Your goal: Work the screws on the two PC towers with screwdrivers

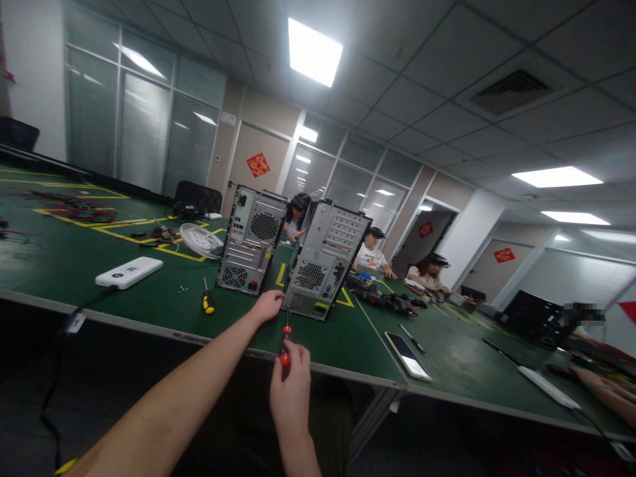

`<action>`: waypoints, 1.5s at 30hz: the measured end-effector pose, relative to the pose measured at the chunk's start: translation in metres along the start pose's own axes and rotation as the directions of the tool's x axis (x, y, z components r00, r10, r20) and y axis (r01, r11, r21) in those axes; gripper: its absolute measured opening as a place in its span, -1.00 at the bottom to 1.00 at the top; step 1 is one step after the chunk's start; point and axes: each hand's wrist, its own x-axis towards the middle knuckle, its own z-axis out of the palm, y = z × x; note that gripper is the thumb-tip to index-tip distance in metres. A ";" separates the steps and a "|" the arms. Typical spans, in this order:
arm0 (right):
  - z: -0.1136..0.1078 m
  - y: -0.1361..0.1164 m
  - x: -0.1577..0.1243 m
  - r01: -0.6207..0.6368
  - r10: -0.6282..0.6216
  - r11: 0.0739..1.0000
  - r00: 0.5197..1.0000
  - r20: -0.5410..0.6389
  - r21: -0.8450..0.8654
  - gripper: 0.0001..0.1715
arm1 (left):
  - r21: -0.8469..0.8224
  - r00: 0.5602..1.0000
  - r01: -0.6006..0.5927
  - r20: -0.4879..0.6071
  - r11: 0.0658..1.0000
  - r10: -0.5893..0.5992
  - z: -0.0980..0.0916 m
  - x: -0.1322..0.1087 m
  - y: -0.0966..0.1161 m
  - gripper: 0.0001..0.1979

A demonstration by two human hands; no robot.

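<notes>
Two desktop computer cases stand upright with their rear panels towards me: a left case and a slightly tilted-looking right case. My right hand is closed on the red-and-black handle of a screwdriver. Its shaft points up and away, towards the lower left corner of the right case; whether the tip touches metal is unclear. My left hand is at that same corner, fingers curled together, and what they hold, if anything, is hidden. A yellow-and-black screwdriver lies left of the cases, near several small screws.
The green table has a front edge close to me. A white power bank with a cable lies left, a clear plastic dish behind it. At right are a phone, a pen-like tool and dark cables. Several people sit around.
</notes>
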 end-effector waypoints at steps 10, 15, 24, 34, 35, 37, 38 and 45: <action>-0.003 -0.003 0.001 -0.005 0.005 0.999 1.000 0.001 0.032 -0.58 | -0.012 1.000 0.014 0.012 1.000 -0.014 -0.005 -0.004 0.007 -0.64; -0.002 -0.003 0.002 -0.022 0.022 0.999 1.000 0.006 0.039 -0.57 | -0.012 1.000 0.025 0.014 1.000 -0.025 -0.007 -0.006 0.010 -0.65; -0.002 -0.003 0.002 -0.016 0.016 1.000 1.000 -0.009 0.019 -0.61 | 0.019 1.000 0.020 0.002 1.000 -0.020 -0.004 -0.004 0.008 -0.66; 0.001 0.000 0.002 -0.071 0.071 0.997 0.997 0.003 0.029 -0.64 | -0.018 1.000 0.027 0.010 0.999 -0.027 -0.007 -0.007 0.011 -0.65; 0.001 0.000 0.002 -0.073 0.073 0.997 0.997 0.004 0.027 -0.64 | -0.017 1.000 0.029 0.010 0.999 -0.029 -0.007 -0.007 0.010 -0.65; 0.001 0.000 0.002 -0.080 0.079 0.997 0.997 0.005 0.024 -0.64 | -0.020 1.000 0.028 0.011 0.999 -0.028 -0.006 -0.007 0.010 -0.65; 0.001 0.000 0.002 -0.085 0.085 0.996 0.996 0.010 0.023 -0.63 | -0.023 1.000 0.028 0.012 0.999 -0.027 -0.006 -0.006 0.009 -0.65; 0.001 0.000 0.001 -0.102 0.102 0.994 0.994 0.042 0.022 -0.62 | -0.018 1.000 0.023 0.017 1.000 -0.023 -0.007 -0.007 0.010 -0.64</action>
